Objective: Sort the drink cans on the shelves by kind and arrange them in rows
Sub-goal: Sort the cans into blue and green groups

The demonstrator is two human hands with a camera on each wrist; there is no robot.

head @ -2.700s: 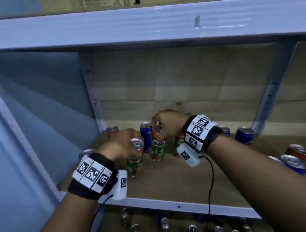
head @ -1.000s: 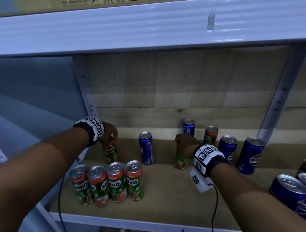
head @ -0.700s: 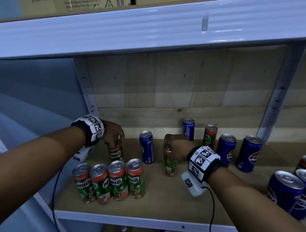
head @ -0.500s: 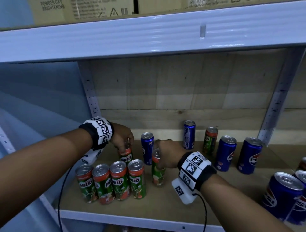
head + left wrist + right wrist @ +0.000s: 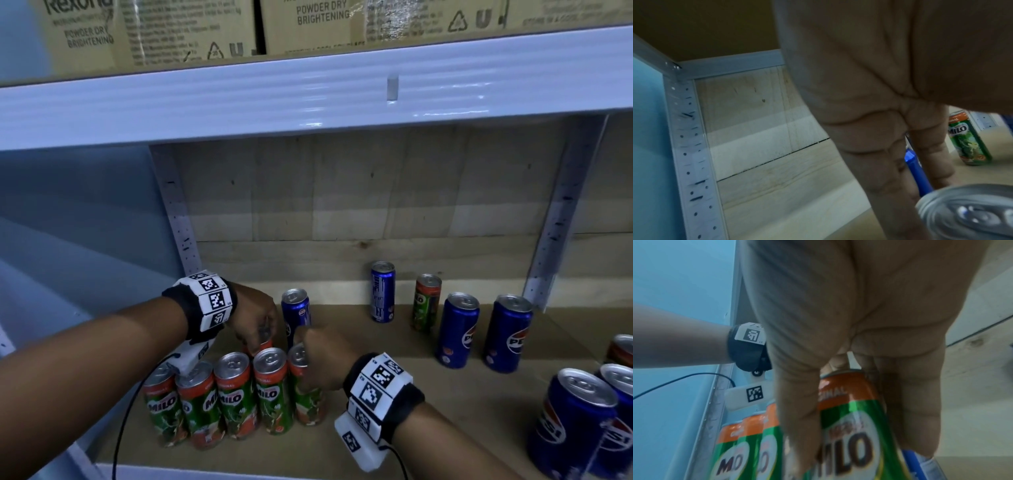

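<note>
Several green-and-orange Milo cans stand in a row at the shelf's front left. My right hand grips the top of the Milo can at that row's right end, and the right wrist view shows my fingers wrapped round this can. My left hand pinches the silver top of another Milo can just behind the row. Its lid shows under my fingertips in the left wrist view. A blue Pepsi can stands right behind both hands.
Further back stand a slim blue can and a lone Milo can, then two Pepsi cans to the right. More Pepsi cans crowd the front right. The white shelf beam hangs overhead, with an upright post at left.
Both hands have carried their Milo cans forward and left. The right one now stands at the end of the front row, and the left one sits just behind the row.
</note>
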